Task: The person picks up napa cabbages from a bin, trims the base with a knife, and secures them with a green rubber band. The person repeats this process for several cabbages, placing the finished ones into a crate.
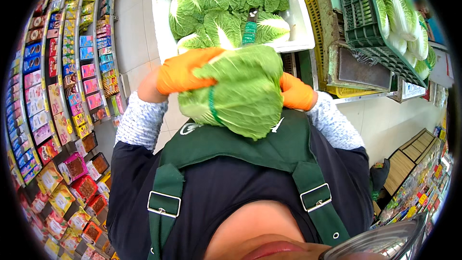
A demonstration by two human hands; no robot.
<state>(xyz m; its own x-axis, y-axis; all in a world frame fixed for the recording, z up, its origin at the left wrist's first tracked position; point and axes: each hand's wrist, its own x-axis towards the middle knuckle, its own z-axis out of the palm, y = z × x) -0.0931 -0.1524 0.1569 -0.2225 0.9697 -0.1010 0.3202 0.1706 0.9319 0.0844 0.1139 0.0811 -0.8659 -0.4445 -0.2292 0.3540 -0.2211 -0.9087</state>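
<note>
A leafy napa cabbage [245,97] is held up close to my chest, in front of the green apron [231,148]. A green band wraps around its lower left part. My left hand [189,70], in an orange glove, grips the cabbage from the left, with the thumb over its leaves. On the other side, my gloved right hand [296,92] holds its edge; most of those fingers are hidden behind the leaves. Beyond my hands stands a white foam box [164,14] with several napa cabbages [222,29] in it. A knife with a green-wrapped handle [249,30] lies on them.
A dark green plastic crate [361,25] of banded napa cabbages [400,14] stands at right, tilted in view. Below it are a worn metal-edged platform [361,66] and a yellow crate [312,14]. Shelves of packaged snacks [65,61] line the left. More packaged goods [415,187] fill the lower right.
</note>
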